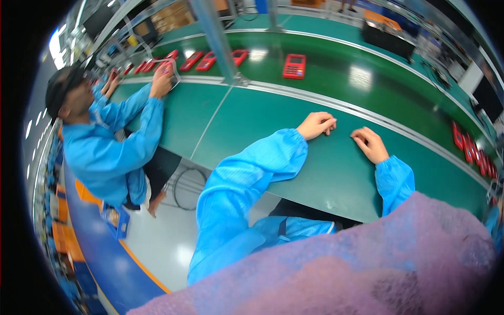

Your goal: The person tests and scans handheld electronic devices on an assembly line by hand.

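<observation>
Cover: the lower right is blocked by a purplish, mottled covering; its material cannot be told.
Sleeves: both forearms are wrapped in loose, creased blue sleeves, gathered at the wrists.
Near edge: the rim of the smooth green tabletop is crossed by the left forearm.
Right hand: the right hand is held at the tabletop, fingers loosely curled; its grip is released.
Left hand: the left hand is placed just across from it, fingers bent and slack; nothing is seen to be grasped.
Open room: space is left between the hands, and leftward to a thin table seam.
Rail: the far side is bounded by a straight-sided metal rail.
Red device: a boxy red keypad device is set on the glossy green belt beyond the rail, untouched by either hand.
Post: the way leftward along the belt is interrupted by a metal post.
Co-worker: at the left, another red device is held by a blue-clad co-worker.
Belt ends: more red devices are lined up left and right.
</observation>
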Demonstrator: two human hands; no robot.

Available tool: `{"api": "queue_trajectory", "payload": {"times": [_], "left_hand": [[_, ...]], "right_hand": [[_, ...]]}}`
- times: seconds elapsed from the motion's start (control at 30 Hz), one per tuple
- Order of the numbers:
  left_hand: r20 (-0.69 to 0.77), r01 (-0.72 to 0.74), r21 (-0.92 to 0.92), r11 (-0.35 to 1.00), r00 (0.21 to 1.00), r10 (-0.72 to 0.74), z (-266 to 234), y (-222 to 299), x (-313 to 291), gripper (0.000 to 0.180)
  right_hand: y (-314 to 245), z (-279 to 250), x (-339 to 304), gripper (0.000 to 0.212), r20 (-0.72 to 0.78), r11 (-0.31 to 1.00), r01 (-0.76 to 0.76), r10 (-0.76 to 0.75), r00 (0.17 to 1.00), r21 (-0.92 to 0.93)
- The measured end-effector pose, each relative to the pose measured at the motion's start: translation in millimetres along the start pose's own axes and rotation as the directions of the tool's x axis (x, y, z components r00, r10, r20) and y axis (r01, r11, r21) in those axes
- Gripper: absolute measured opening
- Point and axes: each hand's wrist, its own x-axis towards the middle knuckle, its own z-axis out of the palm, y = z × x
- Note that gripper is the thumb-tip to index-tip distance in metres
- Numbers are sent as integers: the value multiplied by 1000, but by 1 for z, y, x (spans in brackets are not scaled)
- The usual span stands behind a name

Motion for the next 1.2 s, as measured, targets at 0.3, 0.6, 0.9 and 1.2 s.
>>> {"api": "queue_trajectory", "payload": {"times": [0.3,0.6,0.9,1.2], "left_hand": [[-154,-133,217,967,974,168,11,-11,10,21],[153,-589,412,695,797,584,37,2,-7,9],[157,-529,462,712,839,522,25,4,-9,34],[5,-334,353,874,935,355,41,9,32,17]], "right_hand": [[18,-2,0,6,-39,986,-117,123,992,116],[36,1,13,9,-47,973,-183,191,981,142],[7,7,17,15,7,981,-146,146,989,128],[3,-3,1,10,-25,995,5,-3,1000,102]]}}
